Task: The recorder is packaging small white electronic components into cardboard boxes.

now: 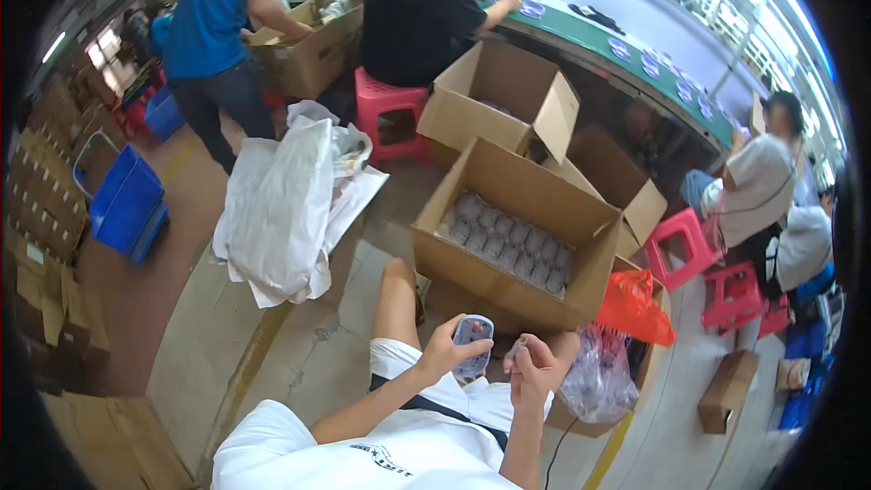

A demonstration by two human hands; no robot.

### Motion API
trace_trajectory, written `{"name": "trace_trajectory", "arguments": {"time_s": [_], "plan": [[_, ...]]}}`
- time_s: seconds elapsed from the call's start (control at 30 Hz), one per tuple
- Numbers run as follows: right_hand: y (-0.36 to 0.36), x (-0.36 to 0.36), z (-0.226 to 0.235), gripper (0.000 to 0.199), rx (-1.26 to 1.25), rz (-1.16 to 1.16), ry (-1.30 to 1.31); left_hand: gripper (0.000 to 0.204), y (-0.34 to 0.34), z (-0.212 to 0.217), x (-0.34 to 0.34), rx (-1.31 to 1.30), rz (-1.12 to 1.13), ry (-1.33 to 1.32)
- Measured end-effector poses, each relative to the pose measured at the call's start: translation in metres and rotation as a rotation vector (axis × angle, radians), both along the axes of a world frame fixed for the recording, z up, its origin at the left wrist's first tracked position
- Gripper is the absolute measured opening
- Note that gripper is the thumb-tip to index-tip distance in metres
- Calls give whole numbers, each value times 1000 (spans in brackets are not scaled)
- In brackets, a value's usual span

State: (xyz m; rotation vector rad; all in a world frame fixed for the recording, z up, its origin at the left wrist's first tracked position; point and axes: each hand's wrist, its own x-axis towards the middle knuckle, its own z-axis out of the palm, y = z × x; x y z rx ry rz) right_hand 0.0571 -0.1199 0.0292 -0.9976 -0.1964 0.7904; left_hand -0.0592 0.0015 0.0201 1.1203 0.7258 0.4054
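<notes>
Left hand (443, 351) curled around an oval case (472, 334), right hand (533, 365) at three o'clock pinching a small grey piece (519, 347), cardboard box (494, 287) at twelve o'clock.

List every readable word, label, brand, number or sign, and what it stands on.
White shirt: dark lettering, which I won't copy out.
Stacked cartons, far left: any markings too small to read.
Oval object in the left hand: no readable text.
</notes>
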Motion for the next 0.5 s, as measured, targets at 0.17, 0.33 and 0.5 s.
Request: {"name": "trace_trajectory", "arguments": {"time_s": [0.17, 0.33, 0.5], "plan": [[-13, -1, -23, 11, -4, -32, 72, 26, -18, -10, 6, 18, 20, 40], [5, 5, -15, 10, -109, -87, 191, 24, -16, -8, 24, 32, 112, 6], [14, 18, 1, 13, -175, -85, 213, 34, -8, 1, 33, 24, 9, -24]]}}
